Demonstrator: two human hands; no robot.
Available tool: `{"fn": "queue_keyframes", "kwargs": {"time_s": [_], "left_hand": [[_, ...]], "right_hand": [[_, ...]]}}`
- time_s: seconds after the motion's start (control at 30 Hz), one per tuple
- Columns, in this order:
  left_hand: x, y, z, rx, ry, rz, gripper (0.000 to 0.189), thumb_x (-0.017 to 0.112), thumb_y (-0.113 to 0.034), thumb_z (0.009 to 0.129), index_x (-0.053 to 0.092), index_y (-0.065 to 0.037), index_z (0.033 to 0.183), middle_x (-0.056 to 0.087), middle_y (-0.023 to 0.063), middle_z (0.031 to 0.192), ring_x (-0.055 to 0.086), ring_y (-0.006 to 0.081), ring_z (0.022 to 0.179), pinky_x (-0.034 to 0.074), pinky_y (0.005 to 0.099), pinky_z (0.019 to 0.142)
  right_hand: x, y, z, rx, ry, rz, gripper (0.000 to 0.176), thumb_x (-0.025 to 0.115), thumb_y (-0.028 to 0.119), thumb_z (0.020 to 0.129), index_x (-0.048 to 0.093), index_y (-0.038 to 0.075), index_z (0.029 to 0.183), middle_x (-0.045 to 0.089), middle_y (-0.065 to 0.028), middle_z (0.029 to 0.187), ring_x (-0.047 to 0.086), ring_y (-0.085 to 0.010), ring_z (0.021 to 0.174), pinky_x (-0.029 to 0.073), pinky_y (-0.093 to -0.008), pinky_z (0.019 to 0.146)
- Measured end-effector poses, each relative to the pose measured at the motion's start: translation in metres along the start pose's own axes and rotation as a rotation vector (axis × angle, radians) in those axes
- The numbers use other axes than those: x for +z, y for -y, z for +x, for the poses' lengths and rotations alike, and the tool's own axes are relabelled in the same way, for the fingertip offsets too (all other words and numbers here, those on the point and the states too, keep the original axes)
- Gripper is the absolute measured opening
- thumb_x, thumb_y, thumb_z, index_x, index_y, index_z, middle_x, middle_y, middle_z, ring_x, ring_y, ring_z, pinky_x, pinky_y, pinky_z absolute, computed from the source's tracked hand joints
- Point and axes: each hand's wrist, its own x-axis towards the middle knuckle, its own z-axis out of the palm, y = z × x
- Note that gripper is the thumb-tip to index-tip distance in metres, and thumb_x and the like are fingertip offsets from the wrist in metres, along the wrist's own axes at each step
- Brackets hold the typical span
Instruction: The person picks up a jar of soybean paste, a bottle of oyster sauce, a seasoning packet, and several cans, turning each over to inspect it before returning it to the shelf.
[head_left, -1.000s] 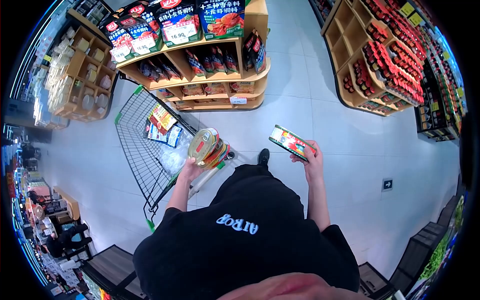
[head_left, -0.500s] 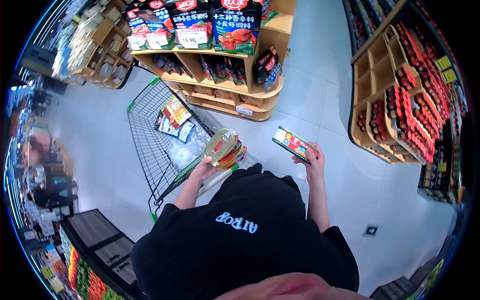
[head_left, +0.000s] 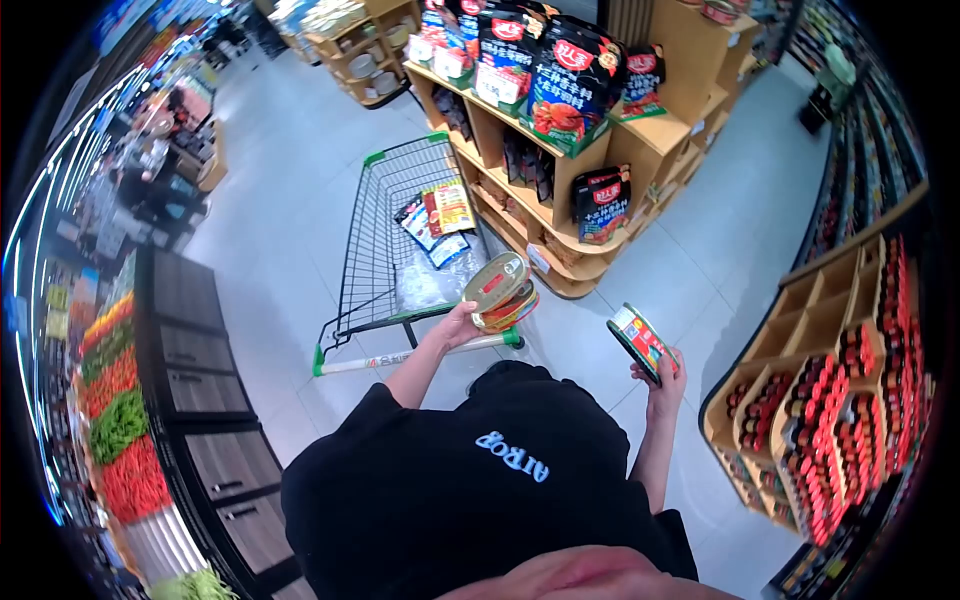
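My left hand (head_left: 457, 326) is closed round the edge of a few stacked oval tins (head_left: 497, 282), gold lid uppermost and red and yellow labels below. They are held over the handle end of a shopping cart (head_left: 372, 312). In the cart lie a yellow-and-red packet (head_left: 447, 208), a blue-and-white packet (head_left: 441, 247) and a clear plastic bag (head_left: 428, 284). My right hand (head_left: 660, 382) grips another oval tin (head_left: 640, 338) by its near end, tilted so its red, green and white label shows. This tin is apart from the stack, above the floor.
A wooden display (head_left: 600, 262) with black seasoning pouches (head_left: 567, 85) stands right beside the cart. Shelves of red-capped jars (head_left: 815, 450) are at the right. Vegetable bins (head_left: 125, 425) with dark cabinets (head_left: 215, 400) line the left. People (head_left: 150, 185) are farther off.
My view has turned left, so the cart, display and jar shelves sit farther right and the vegetable bins show more. Both hands keep their tins, which have tilted slightly.
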Motion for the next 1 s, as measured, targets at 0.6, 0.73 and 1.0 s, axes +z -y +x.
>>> {"fn": "queue_keyframes", "kwargs": {"time_s": [0.6, 0.73, 1.0], "left_hand": [[0.113, 0.079, 0.034, 0.056, -0.058, 0.085, 0.081, 0.063, -0.039, 0.080, 0.027, -0.012, 0.148, 0.040, 0.0126, 0.146, 0.044, 0.0299, 0.131, 0.036, 0.0513, 0.107], [0.125, 0.098, 0.046, 0.054, -0.057, 0.037, 0.085, 0.065, -0.039, 0.077, 0.025, -0.012, 0.148, 0.038, 0.0133, 0.147, 0.042, 0.0308, 0.132, 0.036, 0.0519, 0.107], [0.141, 0.125, 0.081, 0.054, -0.002, -0.015, 0.088, 0.069, -0.043, 0.074, 0.031, -0.010, 0.147, 0.040, 0.0140, 0.146, 0.043, 0.0309, 0.131, 0.036, 0.0531, 0.108]], "right_hand": [[-0.093, 0.025, 0.027, -0.008, 0.125, -0.059, 0.033, 0.062, 0.027, 0.092, 0.050, 0.001, 0.110, 0.066, -0.0138, 0.093, 0.069, -0.0233, 0.073, 0.057, -0.0289, 0.061], [-0.104, 0.041, 0.037, -0.015, 0.110, -0.035, 0.028, 0.064, 0.014, 0.088, 0.052, 0.002, 0.109, 0.064, -0.0129, 0.096, 0.067, -0.0218, 0.078, 0.057, -0.0304, 0.066], [-0.127, 0.080, 0.094, -0.197, 0.093, -0.154, 0.035, 0.073, 0.007, 0.078, 0.056, 0.006, 0.108, 0.055, -0.0031, 0.106, 0.053, -0.0134, 0.101, 0.046, -0.0275, 0.088]]}}
